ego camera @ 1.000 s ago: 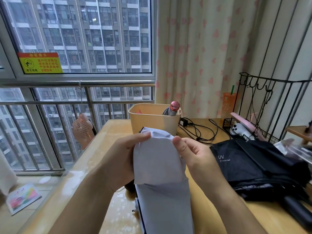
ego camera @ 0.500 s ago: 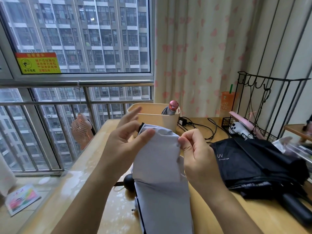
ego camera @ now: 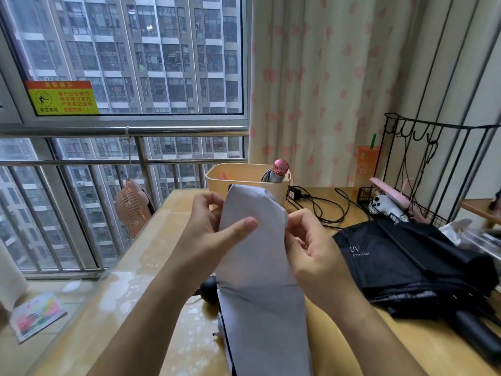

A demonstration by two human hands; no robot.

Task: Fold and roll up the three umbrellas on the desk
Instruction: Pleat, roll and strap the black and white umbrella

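Your left hand (ego camera: 214, 234) sits at nine o'clock of the pale lilac umbrella (ego camera: 260, 308). Its thumb lies across the front of the cloth and its fingers (ego camera: 206, 202) curl behind, so it pinches the left edge of the panel.

The umbrella is held up mid-view above the surface (ego camera: 151, 256). Its canopy is smoothed into one flat band running from twelve down to six o'clock. It is not rolled, and I see no strap round it.

Beyond it at twelve o'clock stands a beige bin (ego camera: 244, 176) with a grey, pink-capped umbrella (ego camera: 278, 172) upright inside. That one looks furled, though I cannot be sure.

Your right hand (ego camera: 314, 253) is at three o'clock of the cloth, its fingers curled and nipping the right edge. Further toward three o'clock a black umbrella (ego camera: 401, 264) lies slack on the surface, collapsed but loose and unrolled.

By my judgement you are somewhere short of halfway: one umbrella perhaps finished, this one mid-fold with rolling to come, and the black one untouched.
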